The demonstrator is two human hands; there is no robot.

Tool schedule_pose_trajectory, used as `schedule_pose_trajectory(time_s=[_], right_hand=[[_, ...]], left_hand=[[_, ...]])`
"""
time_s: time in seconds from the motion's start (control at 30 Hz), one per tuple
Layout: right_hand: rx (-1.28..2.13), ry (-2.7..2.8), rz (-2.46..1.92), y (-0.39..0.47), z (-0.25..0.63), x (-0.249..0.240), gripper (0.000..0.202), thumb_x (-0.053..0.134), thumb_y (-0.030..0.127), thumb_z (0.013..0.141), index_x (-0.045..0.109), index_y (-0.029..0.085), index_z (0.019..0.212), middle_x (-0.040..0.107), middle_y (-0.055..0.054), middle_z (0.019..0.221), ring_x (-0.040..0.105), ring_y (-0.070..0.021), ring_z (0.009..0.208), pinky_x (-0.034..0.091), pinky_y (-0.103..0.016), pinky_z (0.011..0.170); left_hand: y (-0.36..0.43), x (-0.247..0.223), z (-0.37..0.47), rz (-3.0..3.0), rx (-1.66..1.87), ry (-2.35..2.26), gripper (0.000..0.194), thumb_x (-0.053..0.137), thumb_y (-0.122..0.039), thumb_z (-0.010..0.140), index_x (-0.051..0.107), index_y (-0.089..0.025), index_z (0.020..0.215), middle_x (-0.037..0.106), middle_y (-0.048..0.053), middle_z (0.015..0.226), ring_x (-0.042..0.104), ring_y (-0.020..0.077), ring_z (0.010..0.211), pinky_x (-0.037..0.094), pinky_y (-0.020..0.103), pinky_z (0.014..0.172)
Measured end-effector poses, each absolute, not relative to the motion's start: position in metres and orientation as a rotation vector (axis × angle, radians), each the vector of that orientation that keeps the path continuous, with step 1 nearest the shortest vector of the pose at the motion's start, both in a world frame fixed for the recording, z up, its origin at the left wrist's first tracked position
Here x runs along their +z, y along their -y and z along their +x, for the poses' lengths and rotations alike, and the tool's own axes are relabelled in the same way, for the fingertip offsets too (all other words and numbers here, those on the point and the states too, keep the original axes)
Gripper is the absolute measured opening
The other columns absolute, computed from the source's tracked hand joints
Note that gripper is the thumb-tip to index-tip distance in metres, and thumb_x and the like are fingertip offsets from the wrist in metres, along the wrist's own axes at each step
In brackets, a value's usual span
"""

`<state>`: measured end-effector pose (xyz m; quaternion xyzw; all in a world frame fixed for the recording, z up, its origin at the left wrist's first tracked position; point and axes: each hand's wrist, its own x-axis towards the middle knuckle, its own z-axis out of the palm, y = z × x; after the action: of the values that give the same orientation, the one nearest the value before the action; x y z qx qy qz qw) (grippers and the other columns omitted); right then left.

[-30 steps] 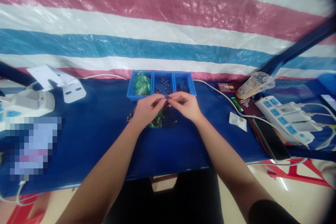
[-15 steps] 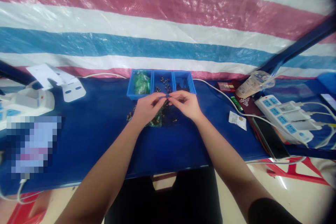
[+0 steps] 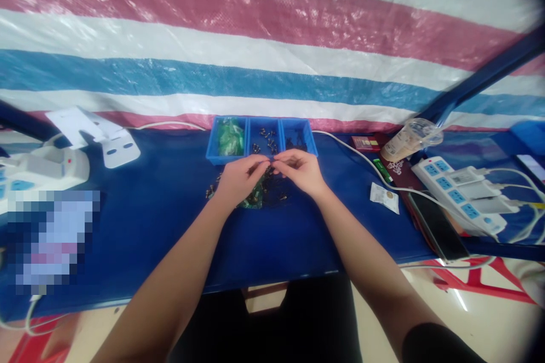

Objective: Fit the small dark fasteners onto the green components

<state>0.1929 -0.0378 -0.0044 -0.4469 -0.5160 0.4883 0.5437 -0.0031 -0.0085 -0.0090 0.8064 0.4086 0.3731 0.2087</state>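
My left hand (image 3: 241, 177) and my right hand (image 3: 300, 169) meet fingertip to fingertip just in front of the blue bins. Both are closed in a pinch, and whatever sits between the fingertips is too small to make out. Below them lies a loose pile of small dark and brass-coloured parts (image 3: 281, 193), partly covered by my hands, with some green plastic (image 3: 254, 199) among it. Behind stand three joined blue bins: the left one holds green plastic packets (image 3: 230, 136), the middle one small metal parts (image 3: 267, 134), the right one dark pieces (image 3: 295, 140).
On the right are a drink cup (image 3: 409, 139), a white sachet (image 3: 384, 197), a black phone (image 3: 437, 226) and a power strip (image 3: 460, 195) with chargers. At left stand a white bracket (image 3: 120, 150), another power strip (image 3: 63, 167) and a blurred-out device (image 3: 59, 238). A striped sheet (image 3: 255, 57) hangs behind.
Both hands stay together at nearly the same spot, their fingertips still pinched. The whole view has shifted slightly, with the bins a little lower in the picture.
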Motion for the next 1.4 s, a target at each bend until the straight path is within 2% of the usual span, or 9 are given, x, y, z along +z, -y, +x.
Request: schedule_pose_trajectory(time_s=[0.23, 0.43, 0.5, 0.57, 0.63, 0.73, 1.0, 1.17, 1.4], right_hand=[[1.078, 0.936, -1.099, 0.026, 0.206, -0.005, 0.033, 0.084, 0.04, 0.071, 0.07, 0.019, 0.092, 0.076, -0.003, 0.081, 0.07, -0.0143, 0.062, 0.054, -0.025, 0.05], [1.014, 0.997, -1.18, 0.022, 0.218, -0.007, 0.06, 0.074, 0.045, 0.08, 0.061, 0.023, 0.134, 0.069, -0.014, 0.131, 0.075, -0.019, 0.076, 0.05, -0.024, 0.042], [1.012, 1.002, -1.201, 0.022, 0.22, -0.007, 0.056, 0.071, 0.043, 0.082, 0.062, 0.021, 0.133, 0.073, -0.014, 0.122, 0.074, -0.0172, 0.068, 0.046, -0.024, 0.039], [0.99, 1.041, -1.233, 0.023, 0.222, -0.007, 0.039, 0.066, 0.039, 0.084, 0.069, 0.017, 0.116, 0.077, -0.009, 0.096, 0.066, -0.0126, 0.053, 0.042, -0.022, 0.037], [0.993, 1.21, -1.273, 0.027, 0.224, -0.006, 0.025, 0.062, 0.034, 0.086, 0.073, 0.016, 0.1, 0.072, -0.002, 0.071, 0.055, -0.0089, 0.043, 0.039, -0.022, 0.038], [0.927, 1.674, -1.354, 0.032, 0.225, -0.006, 0.021, 0.06, 0.025, 0.087, 0.076, 0.018, 0.099, 0.063, 0.003, 0.056, 0.052, -0.0093, 0.044, 0.043, -0.024, 0.048], [0.572, 2.102, -1.614, 0.033, 0.221, -0.012, 0.025, 0.061, 0.019, 0.088, 0.079, 0.022, 0.106, 0.066, 0.001, 0.061, 0.053, -0.0132, 0.053, 0.037, -0.029, 0.057], [0.58, 2.106, -1.714, 0.034, 0.225, -0.005, 0.013, 0.063, 0.022, 0.089, 0.077, 0.021, 0.09, 0.066, 0.001, 0.065, 0.052, -0.0123, 0.056, 0.032, -0.028, 0.057], [0.901, 1.879, -1.377, 0.041, 0.214, 0.003, 0.008, 0.057, 0.027, 0.096, 0.062, 0.021, 0.094, 0.053, 0.006, 0.059, 0.048, -0.01, 0.053, 0.034, -0.025, 0.056]], left_hand=[[0.01, -0.007, -0.003, 2.217, 1.03, -1.154, 0.028, 0.055, -0.038, 0.099, 0.075, -0.02, 0.106, 0.074, 0.0, 0.075, 0.062, 0.0112, 0.06, 0.046, 0.023, 0.059], [0.009, -0.009, -0.003, 2.26, 1.066, -1.139, 0.024, 0.056, -0.034, 0.099, 0.075, -0.02, 0.102, 0.07, 0.0, 0.069, 0.057, 0.0106, 0.055, 0.042, 0.024, 0.055], [0.009, -0.01, -0.003, 2.261, 1.07, -1.145, 0.023, 0.057, -0.034, 0.098, 0.075, -0.02, 0.101, 0.07, -0.001, 0.068, 0.057, 0.0105, 0.055, 0.042, 0.024, 0.055], [0.009, -0.01, -0.003, 2.26, 1.07, -1.151, 0.023, 0.057, -0.034, 0.098, 0.075, -0.02, 0.1, 0.069, -0.001, 0.068, 0.056, 0.0103, 0.055, 0.042, 0.024, 0.055], [0.01, -0.01, -0.003, 2.257, 1.067, -1.156, 0.023, 0.057, -0.034, 0.098, 0.075, -0.02, 0.1, 0.069, -0.001, 0.068, 0.055, 0.01, 0.055, 0.042, 0.024, 0.056], [0.01, -0.01, -0.004, 2.262, 1.063, -1.166, 0.022, 0.058, -0.034, 0.098, 0.075, -0.021, 0.1, 0.068, -0.002, 0.066, 0.055, 0.01, 0.055, 0.042, 0.024, 0.058], [0.01, -0.009, -0.003, 2.264, 1.075, -1.16, 0.023, 0.057, -0.034, 0.098, 0.075, -0.019, 0.099, 0.067, -0.001, 0.067, 0.057, 0.0108, 0.058, 0.043, 0.024, 0.06], [0.011, -0.008, -0.003, 2.256, 1.049, -1.181, 0.022, 0.058, -0.033, 0.097, 0.075, -0.019, 0.098, 0.067, -0.002, 0.067, 0.056, 0.0099, 0.057, 0.043, 0.023, 0.06], [0.011, -0.009, -0.002, 2.265, 1.043, -1.152, 0.022, 0.06, -0.034, 0.096, 0.076, -0.02, 0.102, 0.07, -0.001, 0.072, 0.058, 0.0102, 0.059, 0.046, 0.023, 0.063]])
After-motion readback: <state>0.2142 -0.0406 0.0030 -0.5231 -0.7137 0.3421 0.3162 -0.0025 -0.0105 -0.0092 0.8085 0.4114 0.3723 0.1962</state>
